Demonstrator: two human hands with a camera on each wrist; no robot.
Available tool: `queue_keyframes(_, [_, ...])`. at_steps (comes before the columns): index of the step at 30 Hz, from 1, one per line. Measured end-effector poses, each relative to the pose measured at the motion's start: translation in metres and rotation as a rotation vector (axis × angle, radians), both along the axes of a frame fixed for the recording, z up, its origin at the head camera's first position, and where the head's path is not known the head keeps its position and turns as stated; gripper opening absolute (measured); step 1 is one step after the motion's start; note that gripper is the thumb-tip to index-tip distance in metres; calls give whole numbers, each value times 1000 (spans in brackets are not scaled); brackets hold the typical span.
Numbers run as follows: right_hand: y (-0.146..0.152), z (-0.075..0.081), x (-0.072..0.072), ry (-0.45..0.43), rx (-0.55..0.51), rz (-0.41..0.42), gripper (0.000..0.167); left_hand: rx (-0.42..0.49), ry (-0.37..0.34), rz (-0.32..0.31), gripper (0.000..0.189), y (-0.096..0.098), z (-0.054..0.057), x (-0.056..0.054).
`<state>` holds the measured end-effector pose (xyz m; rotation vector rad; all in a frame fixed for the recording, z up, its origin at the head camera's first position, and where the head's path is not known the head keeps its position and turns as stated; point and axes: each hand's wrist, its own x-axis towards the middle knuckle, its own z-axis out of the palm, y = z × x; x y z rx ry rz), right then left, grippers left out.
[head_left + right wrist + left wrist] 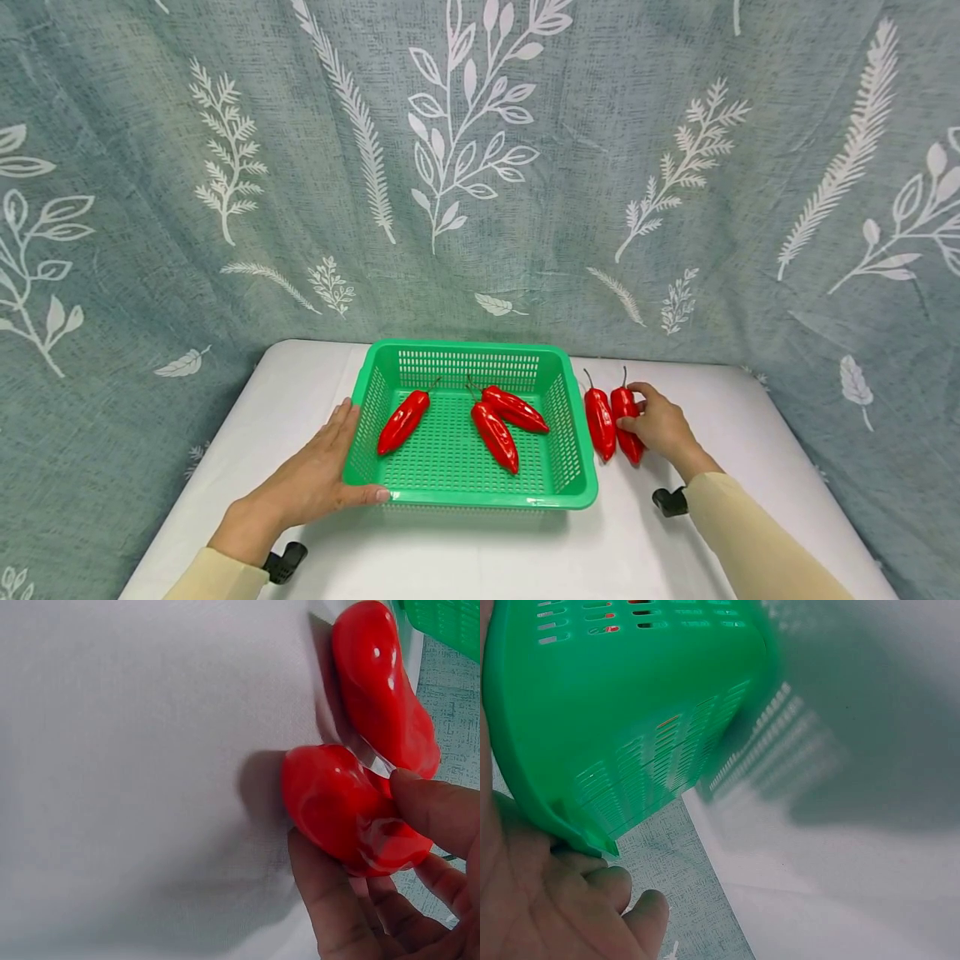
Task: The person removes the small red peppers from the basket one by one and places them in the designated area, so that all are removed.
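On the right side of the table, my right hand (662,429) holds a glossy red chili pepper (334,802) between thumb and fingers. Just left of it lies another red chili pepper (599,423), close beside the thumb in the right wrist view. A green plastic basket (480,498) stands at the middle, with three red chili peppers inside: one at the left (403,422), and two touching near the right, the front one (495,437) and the rear one (516,409). My left hand (307,479) rests against the basket's left corner, fingers extended along its side, thumb on the front rim.
A white cloth (465,567) covers the table. Behind it hangs a grey-green curtain (570,275) with white leaf prints, close to the table's back edge. Each wrist wears a small black camera, the left one (285,562) and the right one (670,502).
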<state>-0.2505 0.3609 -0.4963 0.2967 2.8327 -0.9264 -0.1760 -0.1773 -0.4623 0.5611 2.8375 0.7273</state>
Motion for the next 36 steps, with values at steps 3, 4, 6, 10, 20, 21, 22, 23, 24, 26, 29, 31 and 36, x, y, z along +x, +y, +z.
queue_keyframes(3, [0,-1,-1,-1,-1,1,73,-1,0,1,140,0,0,0])
queue_keyframes(4, [0,-1,-1,-4,0,-3,73,-1,-1,1,141,0,0,0])
queue_keyframes(6, [0,-2,-1,-9,1,-4,73,0,-3,3,141,0,1,0])
queue_keyframes(10, [-1,-2,-2,-21,12,-6,73,2,-4,5,141,0,1,1])
queue_keyframes(20, [0,0,0,-9,60,24,74,1,14,-1,140,0,1,0])
queue_keyframes(21, [0,1,0,-5,70,27,74,1,14,-1,140,0,1,0])
queue_keyframes(22, [1,2,1,-1,77,30,74,2,14,-1,140,-1,1,0])
queue_keyframes(23, [1,3,1,7,88,34,74,2,15,-2,140,-1,1,0])
queue_keyframes(24, [1,5,2,13,98,34,74,2,14,-3,140,-1,0,0])
queue_keyframes(26, [2,8,3,25,116,33,73,1,12,-4,140,-1,0,-1])
queue_keyframes(29, [1,12,3,48,129,33,72,-8,14,-6,141,0,0,-1])
queue_keyframes(31, [-1,15,3,70,134,39,71,-14,18,-7,141,0,1,-1])
queue_keyframes(36, [-12,30,3,149,142,75,66,-28,36,-16,140,0,2,-1])
